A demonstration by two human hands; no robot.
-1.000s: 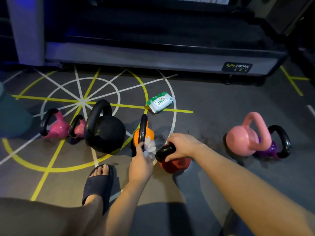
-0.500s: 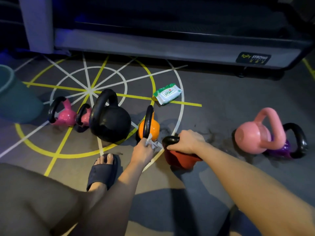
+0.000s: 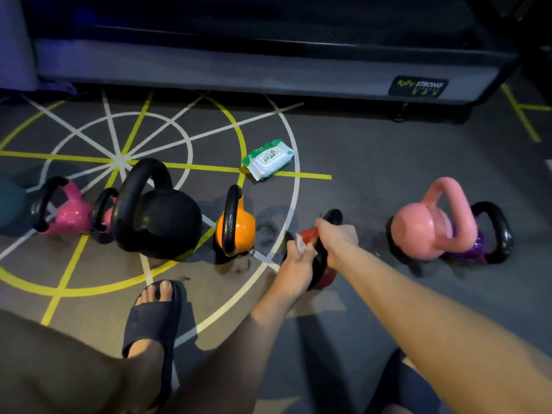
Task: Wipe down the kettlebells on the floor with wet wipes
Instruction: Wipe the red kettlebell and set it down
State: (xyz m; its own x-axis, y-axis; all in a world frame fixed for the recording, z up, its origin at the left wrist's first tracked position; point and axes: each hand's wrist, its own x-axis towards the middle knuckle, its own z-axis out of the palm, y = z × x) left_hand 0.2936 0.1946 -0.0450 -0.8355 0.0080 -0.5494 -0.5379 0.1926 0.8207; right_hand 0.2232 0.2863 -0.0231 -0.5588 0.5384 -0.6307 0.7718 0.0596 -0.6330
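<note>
On my feed the fingers (image 3: 307, 251) of the left hand (image 3: 297, 264) are curled together, pinching a crumpled white wet wipe (image 3: 301, 242) and pressing it against the red kettlebell (image 3: 327, 277). The right hand (image 3: 337, 234) has its fingers wrapped round that kettlebell's black handle (image 3: 334, 216), and the bell sits tipped over rather than upright. I can't tell how much of its base meets the floor (image 3: 358, 162).

Just to the left stands the orange kettlebell (image 3: 240, 231), at the white arc of the floor markings. Further left is the large black kettlebell (image 3: 167, 222), with two pink kettlebells (image 3: 71, 216) beside it, the smaller partly hidden behind the black one. Well apart to the right, a pale pink kettlebell (image 3: 418, 231) stands in front of a purple kettlebell (image 3: 481, 246).

Beyond the orange one the pack of wet wipes (image 3: 267, 159) lies across a yellow line. Near me, a foot in a dark slide sandal (image 3: 152, 321) is planted on the floor, and a grey machine base (image 3: 239, 70) runs along the far side
</note>
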